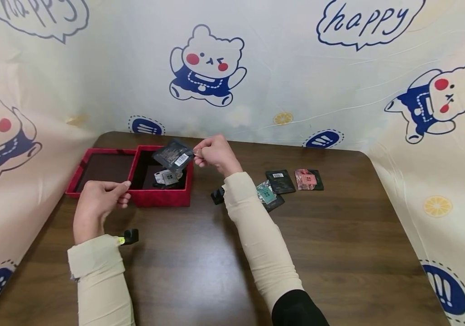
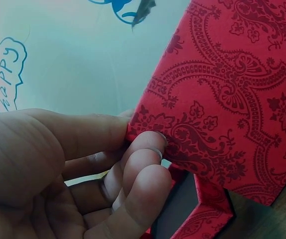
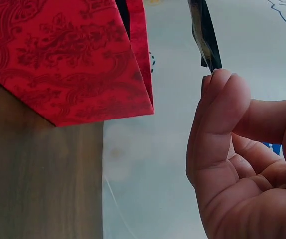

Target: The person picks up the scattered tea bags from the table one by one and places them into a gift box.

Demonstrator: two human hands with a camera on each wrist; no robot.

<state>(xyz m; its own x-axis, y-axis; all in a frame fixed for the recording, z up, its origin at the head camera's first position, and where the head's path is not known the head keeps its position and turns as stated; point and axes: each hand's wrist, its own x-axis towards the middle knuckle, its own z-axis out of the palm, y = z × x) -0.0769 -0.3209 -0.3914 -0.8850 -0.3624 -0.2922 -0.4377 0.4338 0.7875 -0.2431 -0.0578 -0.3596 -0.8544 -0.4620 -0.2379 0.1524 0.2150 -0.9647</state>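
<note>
A red patterned box [image 1: 160, 198] stands on the table with its hinged lid [image 1: 107, 171] folded open to the left. My left hand [image 1: 98, 206] grips the box's near left corner between thumb and fingers; in the left wrist view the thumb lies against the red box wall [image 2: 222, 94]. Above the box's right side, my right hand [image 1: 218, 155] pinches one edge of a flat black sachet [image 1: 173, 155] with a white barcode label. The same sachet [image 3: 205, 37] appears nearly edge-on in the right wrist view. Inside the box lies a grey-and-white sachet [image 1: 168, 177], partly covered.
To the right of the box lie more sachets: a teal-patterned one [image 1: 266, 193] partly behind the right sleeve, a black one [image 1: 280, 182] overlapping it, and a pink-and-black one [image 1: 308, 179] farther right. A printed cloth [image 1: 273, 81] surrounds the wooden table [image 1: 338, 235].
</note>
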